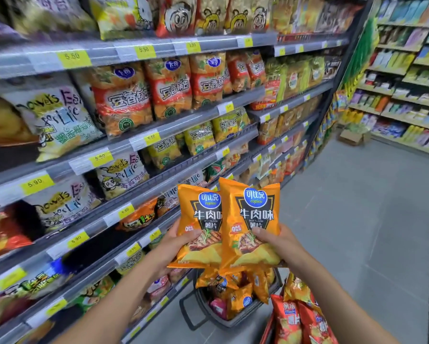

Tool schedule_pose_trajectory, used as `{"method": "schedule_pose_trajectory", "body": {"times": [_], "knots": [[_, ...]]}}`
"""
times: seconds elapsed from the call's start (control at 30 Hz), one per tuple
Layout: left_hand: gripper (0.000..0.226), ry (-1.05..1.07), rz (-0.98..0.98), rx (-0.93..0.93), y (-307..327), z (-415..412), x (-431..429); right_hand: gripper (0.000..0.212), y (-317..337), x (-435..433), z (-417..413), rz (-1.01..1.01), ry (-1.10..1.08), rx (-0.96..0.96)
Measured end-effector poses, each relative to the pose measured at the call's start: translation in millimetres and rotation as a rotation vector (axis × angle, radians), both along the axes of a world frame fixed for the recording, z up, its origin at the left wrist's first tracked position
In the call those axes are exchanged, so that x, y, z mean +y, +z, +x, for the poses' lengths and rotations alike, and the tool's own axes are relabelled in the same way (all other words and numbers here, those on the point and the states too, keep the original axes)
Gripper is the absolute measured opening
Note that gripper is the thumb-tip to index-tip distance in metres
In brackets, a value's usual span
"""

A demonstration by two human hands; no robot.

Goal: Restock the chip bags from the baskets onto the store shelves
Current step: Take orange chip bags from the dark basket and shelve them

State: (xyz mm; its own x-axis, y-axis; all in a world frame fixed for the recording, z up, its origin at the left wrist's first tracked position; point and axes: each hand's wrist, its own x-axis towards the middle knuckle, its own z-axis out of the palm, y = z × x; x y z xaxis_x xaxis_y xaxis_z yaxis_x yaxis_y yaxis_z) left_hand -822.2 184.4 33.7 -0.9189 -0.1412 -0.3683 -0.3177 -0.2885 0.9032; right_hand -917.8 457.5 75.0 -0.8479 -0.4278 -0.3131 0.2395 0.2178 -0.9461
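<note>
Shelves of grey metal (124, 150) climb the left side, their front edges lined with yellow price tags (73, 58) and their boards packed with snack bags in white, orange and yellow. In front of the lower shelves, the left hand (176, 242) grips a glossy orange chip bag (199, 219) with a round blue logo. It holds the bag near the lower left corner, thumb across the front and fingers curled behind. Overlapping that bag's right edge, a second orange chip bag (252, 219) of the same print stands upright in the right hand (273, 240), which clasps its lower right edge, thumb on the front and fingers wrapped behind. Both bags are in the air, off the shelves, above a dark grey plastic basket (235, 322) on the grey tiled floor (357, 219). More orange chip bags (238, 294) lie heaped in that basket, rising past its rim. Just beside its right side, at the bottom edge of the view, a red basket (268, 328) holds red chip bags (286, 319) standing on end. Far right, a brown cardboard box (350, 137) sits on the floor at the foot of another rack of shelves (407, 100).
</note>
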Motion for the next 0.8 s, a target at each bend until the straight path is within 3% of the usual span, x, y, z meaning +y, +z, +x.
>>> {"method": "schedule_pose_trajectory", "body": {"times": [0.27, 0.33, 0.43, 0.6, 0.7, 0.8], "knots": [[0.122, 0.186, -0.018, 0.057, 14, 70, -48, 0.094, 15, -60, 20, 0.03, 0.121, 0.049], [0.109, 0.244, -0.035, 0.066, 18, 95, -62, 0.091, 20, -80, 33, 0.029, 0.153, 0.068], [0.087, 0.331, -0.043, 0.077, 23, 140, -83, 0.104, 24, -110, 55, 0.038, 0.21, 0.091], [0.122, 0.472, -0.067, 0.106, 30, 235, -118, 0.105, 34, -160, 113, 0.006, 0.339, 0.156], [0.13, 0.551, -0.114, 0.113, 30, 302, -134, 0.071, 43, -188, 159, 0.008, 0.41, 0.145], [0.127, 0.632, -0.128, 0.128, 34, 373, -142, 0.095, 43, -214, 205, -0.002, 0.454, 0.178]]}}
